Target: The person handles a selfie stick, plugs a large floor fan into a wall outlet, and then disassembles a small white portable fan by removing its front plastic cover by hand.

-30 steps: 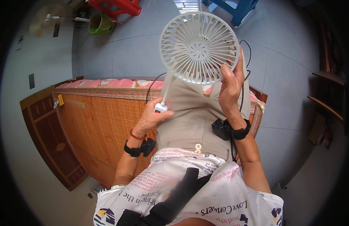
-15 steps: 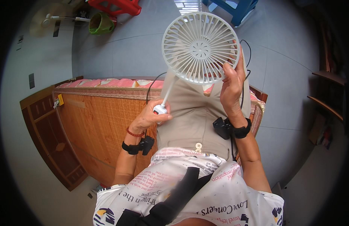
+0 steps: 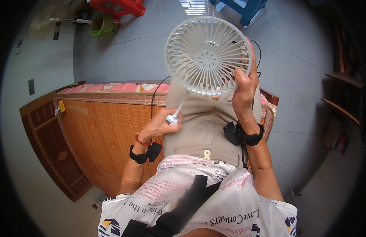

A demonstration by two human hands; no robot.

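Observation:
A small white fan [image 3: 207,59] with a round slatted grille is held up over my lap. My right hand [image 3: 244,89] grips the right side of its rim, the thumb on the grille front and the fingers behind. From the grille's lower left a thin white stem runs down to a white end piece [image 3: 172,119]. That end piece sits in my left hand [image 3: 158,125], whose fingers are closed around it. What lies inside the left palm is hidden.
I sit at the edge of a bed with a woven mat [image 3: 108,122] and pink bedding [image 3: 112,87]. Ahead on the grey tiled floor are a red stool [image 3: 121,5], a green bin [image 3: 104,25] and a blue stool [image 3: 246,11]. Wooden shelves [image 3: 341,111] stand at the right.
The fan's head has tilted and shifted slightly left and down. In my left hand the end piece has turned, and its red patch no longer shows.

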